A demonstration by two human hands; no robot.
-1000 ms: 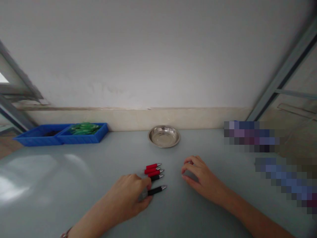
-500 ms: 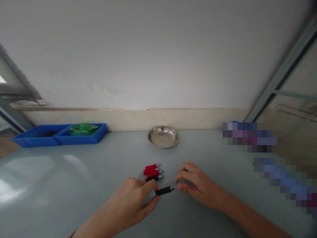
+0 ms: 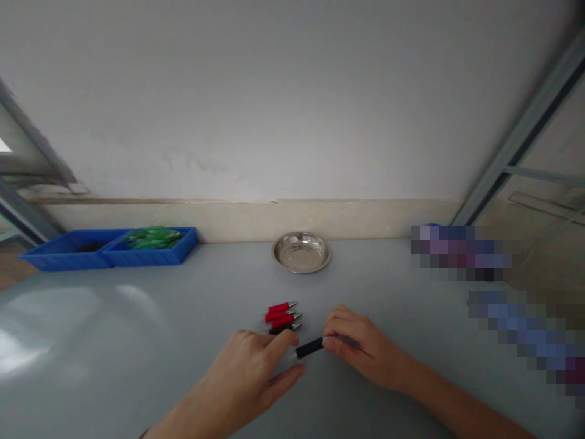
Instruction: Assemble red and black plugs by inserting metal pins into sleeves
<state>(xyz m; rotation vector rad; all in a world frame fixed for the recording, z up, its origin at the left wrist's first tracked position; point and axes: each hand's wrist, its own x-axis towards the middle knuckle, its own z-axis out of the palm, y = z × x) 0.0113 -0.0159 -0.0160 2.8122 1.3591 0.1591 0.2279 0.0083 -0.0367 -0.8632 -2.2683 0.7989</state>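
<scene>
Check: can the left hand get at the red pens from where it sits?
Probably yes. The left hand lies just short of the red pens, with only one black pen lying between; the other black pen, pinched by the right hand, is off to the side.

Black pen (image 3: 309,347) tip hidden under right hand (image 3: 361,352)

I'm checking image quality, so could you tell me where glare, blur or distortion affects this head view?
Head view: window glare on the table at left; straight frame lines bow near the edges; pixelated blocks hide the right side; both hands and the black pen are slightly soft.
</scene>
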